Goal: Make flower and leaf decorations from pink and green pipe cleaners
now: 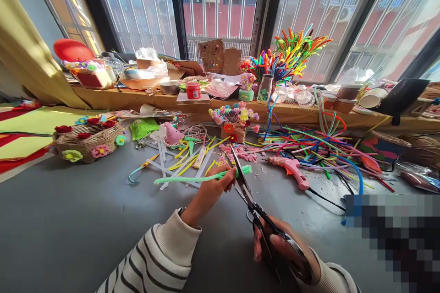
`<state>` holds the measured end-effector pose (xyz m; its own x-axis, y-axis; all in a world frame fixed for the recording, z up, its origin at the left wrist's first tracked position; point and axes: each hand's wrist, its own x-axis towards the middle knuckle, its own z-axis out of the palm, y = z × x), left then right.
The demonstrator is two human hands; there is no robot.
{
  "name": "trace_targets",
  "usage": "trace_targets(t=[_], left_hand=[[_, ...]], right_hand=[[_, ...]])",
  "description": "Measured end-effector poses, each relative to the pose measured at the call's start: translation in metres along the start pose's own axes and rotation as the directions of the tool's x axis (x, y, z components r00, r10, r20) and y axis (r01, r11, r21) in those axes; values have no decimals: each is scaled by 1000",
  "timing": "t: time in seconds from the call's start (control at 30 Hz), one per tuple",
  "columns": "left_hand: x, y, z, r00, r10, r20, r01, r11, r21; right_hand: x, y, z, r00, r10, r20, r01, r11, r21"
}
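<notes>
My left hand (217, 185) is closed on a bundle of green pipe cleaners (185, 179), whose long ends point left and whose short folded part sticks out to the right of the fingers. In my right hand (280, 242) are large black-handled scissors (244, 183), fingers wrapped round the handles. The blades point up and away, slightly apart, beside my left fingertips and in front of the green bundle. Whether the blades touch the bundle I cannot tell. Both hands are above the grey table (130, 229).
A pink glue gun (290, 169) with a black cord lies right of the scissors. Behind are glue sticks (205, 165), a flower basket (233, 132) and scattered pipe cleaners (309, 146). A woven basket (87, 142) stands left; a cluttered ledge (147, 100) runs below the windows.
</notes>
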<state>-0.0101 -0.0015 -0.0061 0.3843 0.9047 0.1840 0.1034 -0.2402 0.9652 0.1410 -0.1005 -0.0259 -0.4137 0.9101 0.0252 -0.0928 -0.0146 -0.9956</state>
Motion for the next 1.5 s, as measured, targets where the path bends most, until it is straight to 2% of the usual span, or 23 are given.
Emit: trace_targets(t=[0.23,0.47,0.77,1.07,1.37,1.5], left_hand=[[-3,6,1,1000,19,-10,-20,999,-48],[-2,3,0,996,0,-84,0,1000,-2],[-1,-4,-3,986,46,-163,-42,999,28],[-2,5,0,999,32,-33,-31,999,38],[-6,11,0,996,51,68,-48,998,-37],[-6,10,2,997,52,50,-52,999,-2]], right_hand=[[0,0,3,999,-36,-30,33,994,-107],[-2,-6,1,999,-40,17,42,991,-130],[-6,-5,-2,995,-86,52,94,978,-186],[-5,-7,1,998,-60,2,60,981,-182],[-4,-4,4,998,-57,-3,56,986,-157],[-4,-5,6,999,-54,0,53,983,-176]])
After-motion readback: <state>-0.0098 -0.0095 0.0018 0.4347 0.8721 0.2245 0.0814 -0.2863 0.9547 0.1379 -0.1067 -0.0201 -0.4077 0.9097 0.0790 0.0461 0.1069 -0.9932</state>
